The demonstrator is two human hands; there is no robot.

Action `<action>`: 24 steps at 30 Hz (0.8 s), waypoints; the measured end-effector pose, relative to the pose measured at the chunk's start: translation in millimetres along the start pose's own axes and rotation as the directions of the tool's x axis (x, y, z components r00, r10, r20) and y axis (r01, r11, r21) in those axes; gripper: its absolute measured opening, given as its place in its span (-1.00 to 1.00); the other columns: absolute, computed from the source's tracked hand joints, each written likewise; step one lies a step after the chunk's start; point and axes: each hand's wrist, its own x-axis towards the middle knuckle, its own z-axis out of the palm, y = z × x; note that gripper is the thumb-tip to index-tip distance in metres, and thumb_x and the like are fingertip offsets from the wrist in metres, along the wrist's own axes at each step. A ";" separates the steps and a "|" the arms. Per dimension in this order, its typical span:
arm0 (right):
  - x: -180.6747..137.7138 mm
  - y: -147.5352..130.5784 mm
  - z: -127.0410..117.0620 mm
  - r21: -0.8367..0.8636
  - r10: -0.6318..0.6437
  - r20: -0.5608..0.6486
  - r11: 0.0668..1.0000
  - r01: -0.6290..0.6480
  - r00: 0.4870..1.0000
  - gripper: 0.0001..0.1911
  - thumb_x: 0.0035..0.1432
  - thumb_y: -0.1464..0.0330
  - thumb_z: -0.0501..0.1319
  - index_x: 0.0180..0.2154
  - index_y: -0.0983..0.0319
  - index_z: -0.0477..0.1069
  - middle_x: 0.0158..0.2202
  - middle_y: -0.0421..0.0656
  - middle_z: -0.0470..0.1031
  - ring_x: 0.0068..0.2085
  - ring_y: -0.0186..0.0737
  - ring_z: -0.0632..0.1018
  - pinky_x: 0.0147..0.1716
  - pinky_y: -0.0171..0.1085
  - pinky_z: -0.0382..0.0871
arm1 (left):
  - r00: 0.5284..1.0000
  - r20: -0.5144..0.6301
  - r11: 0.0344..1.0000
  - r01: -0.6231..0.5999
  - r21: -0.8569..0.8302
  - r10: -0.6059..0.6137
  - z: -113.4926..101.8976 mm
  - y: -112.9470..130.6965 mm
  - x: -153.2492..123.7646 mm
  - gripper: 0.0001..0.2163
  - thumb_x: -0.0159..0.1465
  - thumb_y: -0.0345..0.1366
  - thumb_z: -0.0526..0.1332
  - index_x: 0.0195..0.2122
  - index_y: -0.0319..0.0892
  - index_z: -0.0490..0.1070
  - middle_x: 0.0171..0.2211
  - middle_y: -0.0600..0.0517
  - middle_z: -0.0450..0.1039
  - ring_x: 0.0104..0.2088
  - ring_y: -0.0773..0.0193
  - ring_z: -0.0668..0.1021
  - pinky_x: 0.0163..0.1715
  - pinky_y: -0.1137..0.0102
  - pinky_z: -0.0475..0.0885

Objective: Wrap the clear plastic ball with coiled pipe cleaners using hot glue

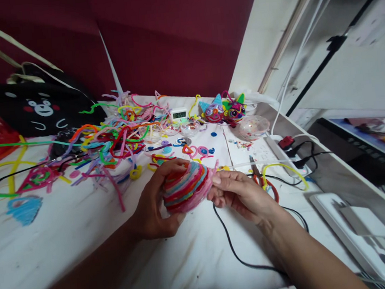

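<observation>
Both hands hold a striped pipe-cleaner ball (186,187) just above the white table (68,238). Left hand (154,207) cups it, fingers curled around; right hand (236,192) pinches its pink edge. It looks light, fuzzy, squashable, best gripped at its sides.

On the table (68,238), the pipe-cleaner ball (187,187) sits between the left hand (157,207) and right hand (240,195). Behind it sprawls a heap of pipe cleaners (110,141) — left of the small clock (179,114). Two finished figures (223,110) stand right of the clock, a clear bowl (254,126) before them. A bag (39,111) lies far left — a power strip (286,151), probably, to the right.
</observation>
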 end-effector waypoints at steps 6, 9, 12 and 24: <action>3.5 12.3 11.3 0.327 -0.078 0.076 0.944 0.049 0.994 -0.82 0.03 0.34 0.42 -0.45 0.33 0.53 -0.55 -0.17 0.57 -0.54 -0.38 0.55 -0.59 -0.46 0.37 | 1.000 0.000 0.999 0.021 0.025 -0.021 1.4 -0.5 0.5 -0.32 -0.09 -0.41 0.28 0.13 -0.03 0.25 0.14 -0.13 0.27 0.19 -0.22 0.30 0.18 -0.08 0.26; 3.3 15.9 16.6 0.398 -0.098 0.051 0.915 0.070 0.994 -0.85 0.06 0.39 0.39 -0.46 0.34 0.53 -0.57 -0.16 0.56 -0.54 -0.36 0.57 -0.57 -0.46 0.40 | 1.000 -0.004 0.999 0.026 0.027 -0.026 3.1 0.8 0.4 -0.32 -0.09 -0.43 0.28 0.12 0.01 0.24 0.15 -0.11 0.25 0.19 -0.21 0.32 0.18 -0.08 0.26; 2.8 18.5 19.0 0.421 -0.117 0.021 0.902 0.097 0.993 -0.88 0.06 0.42 0.38 -0.47 0.35 0.54 -0.58 -0.15 0.57 -0.54 -0.33 0.58 -0.54 -0.43 0.45 | 1.000 -0.006 0.999 0.030 0.013 -0.030 3.9 1.9 0.3 -0.33 -0.08 -0.42 0.28 0.12 0.00 0.24 0.15 -0.11 0.25 0.20 -0.19 0.33 0.19 -0.05 0.27; 1.8 23.2 17.1 0.423 -0.130 -0.046 0.896 0.138 0.990 -0.89 0.10 0.42 0.35 -0.42 0.36 0.58 -0.55 -0.13 0.60 -0.54 -0.34 0.59 -0.49 -0.43 0.49 | 0.993 0.055 0.981 0.112 -0.158 -0.104 -0.7 -7.1 -2.4 -0.35 0.04 -0.34 0.35 0.19 -0.05 0.25 0.18 -0.14 0.25 0.27 -0.13 0.28 0.23 0.07 0.26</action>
